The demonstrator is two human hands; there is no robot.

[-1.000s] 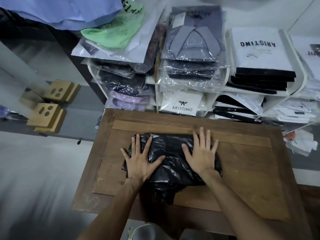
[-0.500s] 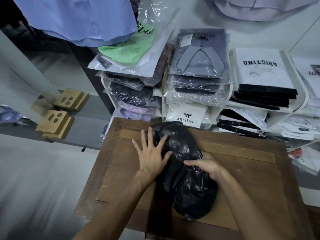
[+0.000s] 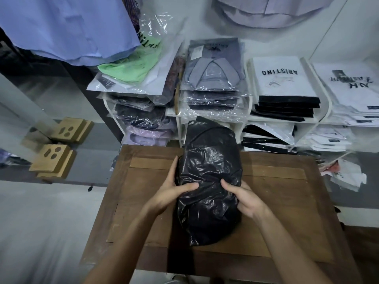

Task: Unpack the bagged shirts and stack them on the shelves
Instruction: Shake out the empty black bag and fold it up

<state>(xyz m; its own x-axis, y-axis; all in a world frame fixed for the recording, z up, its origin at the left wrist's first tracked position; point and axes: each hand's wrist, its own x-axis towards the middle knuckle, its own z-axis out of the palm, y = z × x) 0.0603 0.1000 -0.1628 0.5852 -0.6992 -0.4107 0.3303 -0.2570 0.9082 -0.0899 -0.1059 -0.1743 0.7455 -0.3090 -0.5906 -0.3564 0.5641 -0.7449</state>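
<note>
The black bagged shirt [image 3: 209, 181] lies at the centre of the frame on the wooden surface [image 3: 287, 201] — long axis running up the frame toward the shelves [image 3: 246, 119]. Left hand [image 3: 174, 189] and right hand [image 3: 244, 195] grasp its two sides, equally near. A second ago it lay crosswise under flat palms — now it is turned lengthwise and gripped.

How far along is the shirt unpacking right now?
Done: stacks of bagged shirts already fill the white shelves. In hand: the left hand and right hand grip a black bag on the wooden table. Left: opening it and shelving its contents.
</note>
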